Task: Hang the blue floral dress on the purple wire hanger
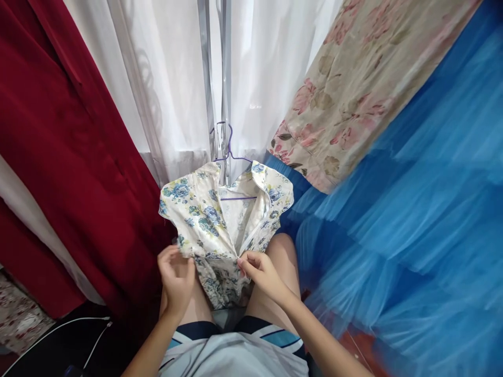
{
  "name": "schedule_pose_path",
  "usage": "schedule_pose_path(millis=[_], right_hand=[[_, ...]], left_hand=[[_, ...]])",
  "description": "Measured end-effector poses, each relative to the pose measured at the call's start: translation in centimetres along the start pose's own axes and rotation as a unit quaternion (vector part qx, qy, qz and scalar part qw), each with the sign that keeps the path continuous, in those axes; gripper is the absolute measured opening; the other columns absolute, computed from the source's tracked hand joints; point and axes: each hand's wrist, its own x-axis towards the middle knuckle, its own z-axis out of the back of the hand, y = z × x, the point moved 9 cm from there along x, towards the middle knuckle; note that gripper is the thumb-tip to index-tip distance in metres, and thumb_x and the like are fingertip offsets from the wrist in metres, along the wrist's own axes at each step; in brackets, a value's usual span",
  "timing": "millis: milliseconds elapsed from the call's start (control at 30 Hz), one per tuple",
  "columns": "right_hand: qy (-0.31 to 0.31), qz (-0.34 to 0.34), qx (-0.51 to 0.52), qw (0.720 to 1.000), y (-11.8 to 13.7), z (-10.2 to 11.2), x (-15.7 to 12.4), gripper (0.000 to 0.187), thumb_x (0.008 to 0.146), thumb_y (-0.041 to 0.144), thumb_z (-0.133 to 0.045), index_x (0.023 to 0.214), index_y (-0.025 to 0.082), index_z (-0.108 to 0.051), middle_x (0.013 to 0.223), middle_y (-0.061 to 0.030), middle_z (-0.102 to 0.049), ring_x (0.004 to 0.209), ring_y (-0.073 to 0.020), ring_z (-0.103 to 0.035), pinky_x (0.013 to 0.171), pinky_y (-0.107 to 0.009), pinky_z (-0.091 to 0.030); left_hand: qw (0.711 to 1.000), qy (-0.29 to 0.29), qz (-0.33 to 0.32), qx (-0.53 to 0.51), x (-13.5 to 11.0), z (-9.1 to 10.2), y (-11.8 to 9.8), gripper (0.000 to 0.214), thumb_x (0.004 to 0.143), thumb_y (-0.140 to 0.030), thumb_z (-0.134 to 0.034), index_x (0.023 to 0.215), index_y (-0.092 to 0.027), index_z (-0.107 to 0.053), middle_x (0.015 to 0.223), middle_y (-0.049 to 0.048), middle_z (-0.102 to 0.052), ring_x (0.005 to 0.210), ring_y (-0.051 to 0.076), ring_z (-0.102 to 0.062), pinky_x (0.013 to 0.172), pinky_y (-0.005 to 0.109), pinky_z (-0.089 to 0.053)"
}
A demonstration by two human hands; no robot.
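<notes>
A white dress with blue flowers (208, 214) hangs on a purple wire hanger (231, 141) in front of me, its lower part between my knees. It gapes in a V from the neckline, showing the pale inside. At the bottom of that V, my right hand (257, 267) pinches the zipper; the pull itself is hidden by the fingertips. My left hand (176, 275), slightly blurred, is beside the dress's left edge at the waist. Its thumb and fingers are apart, and no cloth shows between them.
White curtains (173, 78) hang behind, with grey straps (225, 68) down the middle. Dark red cloth (98, 183) is on the left, above a white cable (58, 325). On the right hang a beige floral cloth (334, 110) and a blue tulle skirt (412, 209).
</notes>
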Motion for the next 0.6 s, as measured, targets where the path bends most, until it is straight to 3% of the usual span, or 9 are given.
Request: schedule_pose_path(millis=[67,167,267,367,433,600], right_hand=[[0.014,-0.009,0.026,1.000,-0.3,-0.9,0.1,0.032,0.088,0.044,-0.064,0.068,0.019,-0.059,0.058,0.0002,-0.059,0.054,-0.0138,-0.048,0.053,-0.026,-0.034],[0.011,-0.014,0.054,0.998,-0.6,-1.9,0.0,0.034,0.084,0.043,-0.068,0.065,0.018,-0.058,0.054,0.0018,-0.056,0.050,-0.0117,-0.046,0.052,-0.025,-0.033],[0.003,-0.049,0.069,0.996,-1.3,-2.0,0.0,0.033,0.082,0.045,-0.069,0.066,0.017,-0.059,0.048,0.0028,-0.055,0.042,-0.0104,-0.044,0.046,-0.024,-0.033],[-0.014,-0.075,0.093,0.993,-0.5,-0.6,1.0,0.034,0.083,0.047,-0.065,0.068,0.016,-0.063,0.044,0.0030,-0.054,0.035,-0.0093,-0.040,0.040,-0.023,-0.028],[-0.048,-0.053,0.108,0.992,1.9,1.2,2.9,0.034,0.083,0.046,-0.064,0.067,0.016,-0.064,0.041,0.0037,-0.052,0.033,-0.0084,-0.038,0.038,-0.023,-0.025],[-0.116,0.054,0.113,0.985,11.3,4.5,10.3,0.028,0.077,0.040,-0.070,0.064,0.016,-0.063,0.041,0.0042,-0.048,0.034,-0.0081,-0.040,0.038,-0.023,-0.023]], left_hand=[[0.993,0.112,-0.042,0.008,-1.1,-3.1,-1.5,0.031,0.080,-0.025,-0.064,0.108,-0.030,-0.051,0.116,0.0082,-0.057,0.115,0.027,-0.056,0.104,0.043,-0.042],[0.965,0.261,-0.006,-0.007,-3.7,-8.1,-1.9,0.021,0.083,-0.026,-0.062,0.103,-0.030,-0.055,0.102,0.0058,-0.064,0.103,0.027,-0.061,0.094,0.040,-0.047],[0.959,0.280,0.033,-0.031,-4.9,-10.3,-1.5,0.004,0.085,-0.025,-0.056,0.084,-0.029,-0.054,0.085,0.0032,-0.064,0.085,0.025,-0.062,0.080,0.037,-0.048],[0.956,0.292,0.004,-0.038,-5.0,-11.1,-1.6,0.013,0.088,-0.025,-0.053,0.075,-0.026,-0.051,0.078,0.0029,-0.061,0.079,0.023,-0.061,0.076,0.034,-0.046],[0.950,0.312,-0.028,-0.021,-4.8,-11.4,-1.8,0.013,0.088,-0.023,-0.053,0.074,-0.024,-0.051,0.078,0.0033,-0.061,0.080,0.022,-0.060,0.074,0.033,-0.045],[0.943,0.326,-0.061,0.031,-3.7,-11.9,-1.3,0.016,0.087,-0.019,-0.050,0.072,-0.020,-0.048,0.076,0.0021,-0.060,0.078,0.019,-0.059,0.072,0.028,-0.042]])
